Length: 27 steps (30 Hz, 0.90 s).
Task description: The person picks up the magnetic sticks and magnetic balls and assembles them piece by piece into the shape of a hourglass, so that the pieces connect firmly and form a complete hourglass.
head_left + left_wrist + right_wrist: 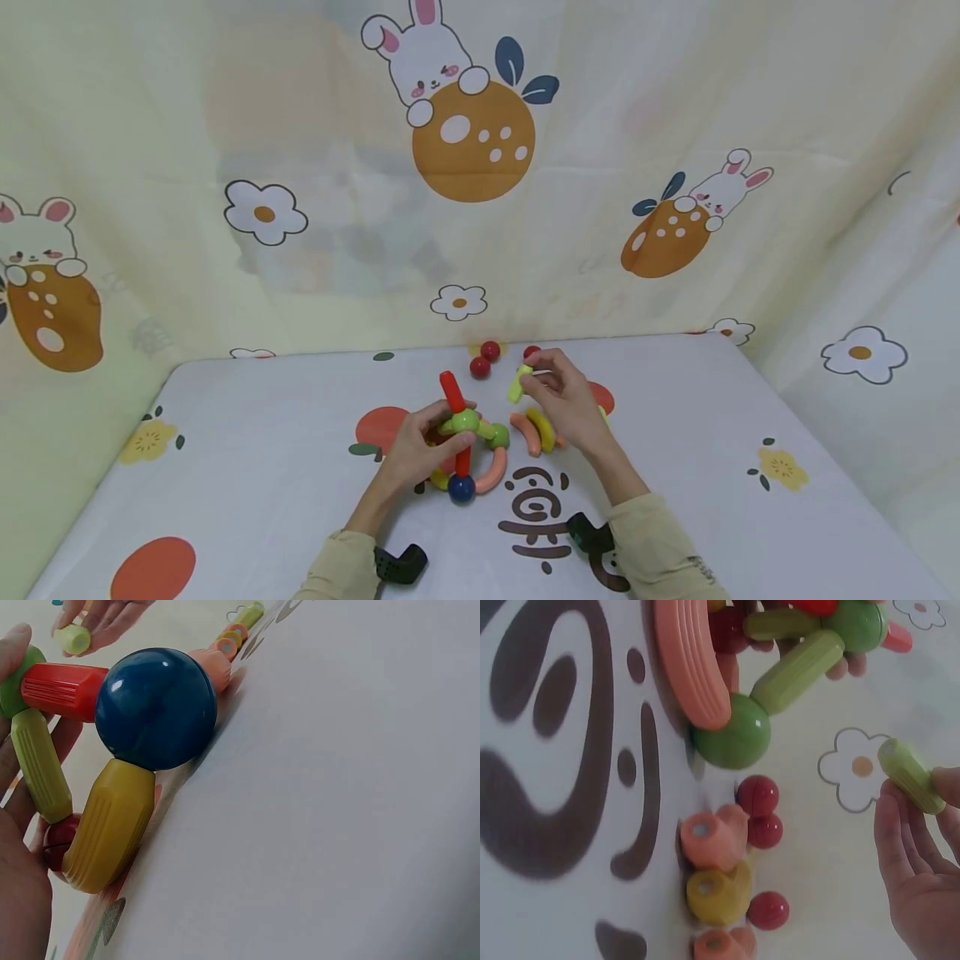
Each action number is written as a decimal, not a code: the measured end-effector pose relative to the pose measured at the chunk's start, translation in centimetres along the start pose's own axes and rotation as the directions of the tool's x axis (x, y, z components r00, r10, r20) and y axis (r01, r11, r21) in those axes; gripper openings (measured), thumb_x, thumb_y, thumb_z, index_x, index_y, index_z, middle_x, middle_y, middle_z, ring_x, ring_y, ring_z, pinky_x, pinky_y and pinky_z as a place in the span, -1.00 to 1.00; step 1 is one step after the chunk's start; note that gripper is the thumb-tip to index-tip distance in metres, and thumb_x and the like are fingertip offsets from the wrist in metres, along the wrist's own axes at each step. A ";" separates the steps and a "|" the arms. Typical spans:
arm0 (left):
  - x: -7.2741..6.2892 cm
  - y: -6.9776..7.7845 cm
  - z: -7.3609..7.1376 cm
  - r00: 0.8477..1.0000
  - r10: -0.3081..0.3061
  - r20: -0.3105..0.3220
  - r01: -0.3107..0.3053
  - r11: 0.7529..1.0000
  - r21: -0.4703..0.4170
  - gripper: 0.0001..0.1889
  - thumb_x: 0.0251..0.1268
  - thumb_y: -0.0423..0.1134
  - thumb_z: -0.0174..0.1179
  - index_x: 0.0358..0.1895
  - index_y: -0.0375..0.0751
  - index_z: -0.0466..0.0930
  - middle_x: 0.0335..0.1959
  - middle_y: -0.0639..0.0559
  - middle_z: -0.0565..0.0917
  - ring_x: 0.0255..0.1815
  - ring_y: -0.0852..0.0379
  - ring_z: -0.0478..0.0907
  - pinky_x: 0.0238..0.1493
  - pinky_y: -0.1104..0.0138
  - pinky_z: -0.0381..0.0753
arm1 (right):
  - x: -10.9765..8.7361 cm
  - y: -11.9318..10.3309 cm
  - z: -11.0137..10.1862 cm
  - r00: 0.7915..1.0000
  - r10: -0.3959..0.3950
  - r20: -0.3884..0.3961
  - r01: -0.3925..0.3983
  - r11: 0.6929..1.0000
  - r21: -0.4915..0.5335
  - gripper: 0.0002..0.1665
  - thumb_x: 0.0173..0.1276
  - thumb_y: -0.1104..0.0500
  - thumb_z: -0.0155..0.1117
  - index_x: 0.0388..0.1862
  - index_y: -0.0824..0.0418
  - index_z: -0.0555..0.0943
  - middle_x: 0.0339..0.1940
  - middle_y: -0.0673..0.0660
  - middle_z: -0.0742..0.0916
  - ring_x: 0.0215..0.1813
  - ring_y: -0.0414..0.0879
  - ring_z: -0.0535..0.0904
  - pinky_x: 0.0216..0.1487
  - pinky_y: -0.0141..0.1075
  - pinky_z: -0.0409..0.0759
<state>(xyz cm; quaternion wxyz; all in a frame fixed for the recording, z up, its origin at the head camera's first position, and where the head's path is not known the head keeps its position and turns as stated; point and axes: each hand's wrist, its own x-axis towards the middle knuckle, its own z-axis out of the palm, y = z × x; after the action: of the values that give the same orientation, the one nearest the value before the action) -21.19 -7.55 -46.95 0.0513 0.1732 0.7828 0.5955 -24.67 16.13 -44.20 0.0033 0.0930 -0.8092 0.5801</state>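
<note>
My left hand (411, 454) grips a built frame of coloured rods and balls by its upper green ball (465, 419). A red rod (452, 392) points up from that ball, and another runs down to a dark blue ball (462, 489). Light green rods spread from the same ball, one reaching a second green ball (498, 435). Curved rods, one salmon (492, 472) and one yellow (112, 825), join at the blue ball. Held up to the right of the frame, a short light green rod (911, 776) is pinched between thumb and fingers of my right hand (567, 402).
Loose red balls (480, 367) lie behind the frame. Salmon (527, 435) and yellow (541, 430) curved rods sit side by side near the right hand. A patterned cloth covers the table (262, 483), with a printed curtain (337, 250) behind it.
</note>
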 end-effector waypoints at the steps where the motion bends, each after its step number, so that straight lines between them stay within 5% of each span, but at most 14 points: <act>1: 0.0 -0.1 0.0 1.000 -0.002 0.001 0.002 1.000 -0.001 -0.61 0.20 -0.11 0.28 0.11 0.00 0.55 -0.05 0.07 0.65 -0.06 0.12 0.49 -0.04 0.37 0.53 | 0.0 -0.1 0.2 1.000 0.000 0.001 0.000 1.000 0.009 -0.56 0.33 -0.01 0.22 0.12 0.10 0.40 0.05 0.10 0.58 0.02 -0.07 0.60 0.02 -0.36 0.59; 11: 0.1 -0.1 0.0 1.000 -0.021 0.010 0.021 1.000 -0.021 -0.59 0.21 -0.14 0.27 0.14 -0.07 0.53 -0.03 0.08 0.65 -0.03 0.13 0.50 0.02 0.31 0.52 | 0.1 -0.8 1.5 1.000 -0.004 0.018 0.004 0.999 0.049 -0.65 0.34 0.06 0.22 0.06 0.05 0.41 0.01 0.08 0.56 0.05 -0.06 0.59 0.03 -0.30 0.60; 19: 0.1 -0.1 -0.1 1.000 -0.025 0.011 0.025 0.999 -0.024 -0.60 0.21 -0.14 0.27 0.13 -0.06 0.53 -0.04 0.09 0.66 -0.01 0.13 0.50 0.07 0.30 0.51 | 0.0 -1.3 2.4 0.997 -0.048 0.062 0.042 0.994 0.100 -0.62 0.35 0.08 0.21 0.08 0.12 0.40 -0.01 0.13 0.59 0.00 -0.04 0.62 0.12 0.00 0.55; 27: 0.1 -0.2 -0.1 1.000 -0.024 0.011 0.024 1.000 -0.017 -0.62 0.20 -0.12 0.27 0.10 -0.03 0.55 -0.08 0.07 0.67 -0.06 0.10 0.51 0.01 0.32 0.52 | 0.2 -1.7 3.3 0.997 -0.018 0.074 0.011 0.995 0.098 -0.55 0.34 0.03 0.21 0.14 0.13 0.38 0.04 0.09 0.58 0.04 -0.05 0.60 0.11 -0.19 0.57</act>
<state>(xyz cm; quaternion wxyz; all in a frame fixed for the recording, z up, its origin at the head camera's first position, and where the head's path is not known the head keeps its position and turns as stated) -21.39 -7.64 -47.11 0.0640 0.1667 0.7795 0.6004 -24.24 12.46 -43.63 -0.0271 0.1204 -0.7789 0.6149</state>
